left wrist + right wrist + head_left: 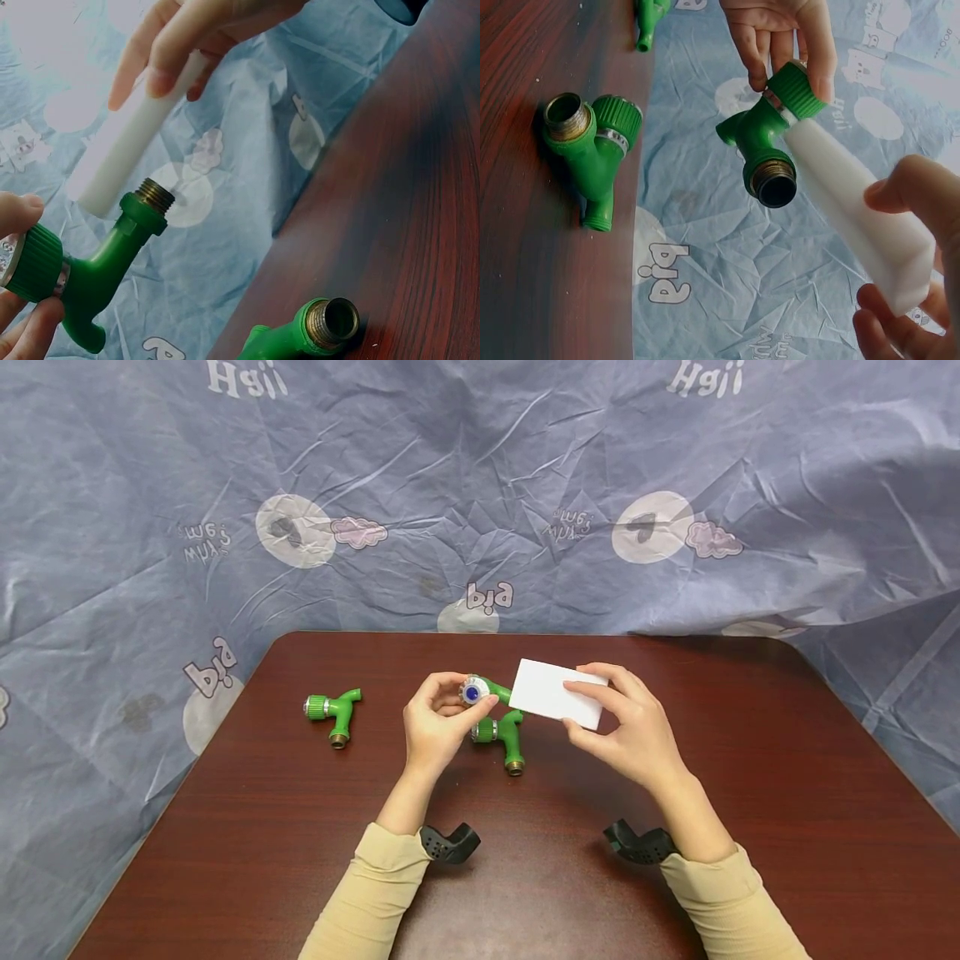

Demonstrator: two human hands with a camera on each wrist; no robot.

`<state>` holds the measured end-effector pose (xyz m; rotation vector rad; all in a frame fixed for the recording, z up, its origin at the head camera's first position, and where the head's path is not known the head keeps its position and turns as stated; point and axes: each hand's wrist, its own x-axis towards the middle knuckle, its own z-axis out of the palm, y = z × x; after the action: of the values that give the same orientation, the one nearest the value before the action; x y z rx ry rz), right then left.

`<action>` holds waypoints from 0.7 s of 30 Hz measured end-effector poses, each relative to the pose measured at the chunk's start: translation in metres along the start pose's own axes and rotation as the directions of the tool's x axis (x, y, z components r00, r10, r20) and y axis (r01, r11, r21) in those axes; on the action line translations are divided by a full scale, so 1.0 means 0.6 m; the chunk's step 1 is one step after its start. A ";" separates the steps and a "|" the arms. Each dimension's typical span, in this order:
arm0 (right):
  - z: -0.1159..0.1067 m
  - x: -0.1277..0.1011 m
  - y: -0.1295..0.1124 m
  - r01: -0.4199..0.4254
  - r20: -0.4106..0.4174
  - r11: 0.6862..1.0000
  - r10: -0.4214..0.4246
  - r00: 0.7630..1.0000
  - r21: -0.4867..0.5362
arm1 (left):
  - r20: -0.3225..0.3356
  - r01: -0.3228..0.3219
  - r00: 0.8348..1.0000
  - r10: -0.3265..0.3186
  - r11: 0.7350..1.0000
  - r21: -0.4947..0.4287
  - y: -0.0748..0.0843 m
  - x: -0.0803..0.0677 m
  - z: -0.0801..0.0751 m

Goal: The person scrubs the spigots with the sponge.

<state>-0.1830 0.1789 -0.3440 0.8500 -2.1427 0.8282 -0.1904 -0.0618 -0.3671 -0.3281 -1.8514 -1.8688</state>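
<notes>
A person's left hand (438, 718) pinches a green plastic tap with a threaded brass end (112, 262) by its ribbed knob (37, 262), above a reddish-brown wooden desk (540, 827), while the right hand (630, 731) grips a white rectangular block (547, 687) close beside it; whether the two touch cannot be told. A second green tap (511, 745) lies near the hands, a third (342, 714) farther left.
</notes>
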 end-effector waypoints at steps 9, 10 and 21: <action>0.006 0.002 -0.013 -0.032 -0.055 0.993 0.038 0.998 0.110 | 0.098 -0.129 0.988 0.121 0.988 0.082 0.042 -0.008 0.003; 0.007 0.002 -0.015 -0.036 -0.063 0.991 0.044 0.997 0.126 | 0.104 -0.149 0.985 0.139 0.984 0.097 0.042 -0.008 0.004; 0.025 -0.002 -0.026 -0.025 0.031 0.992 0.021 0.999 0.122 | 0.167 -0.184 0.973 0.159 0.972 0.145 0.045 -0.014 0.009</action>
<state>-0.1759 0.1590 -0.3485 0.9065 -2.1488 0.9728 -0.1710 -0.0543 -0.3476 -0.5725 -1.9907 -1.6082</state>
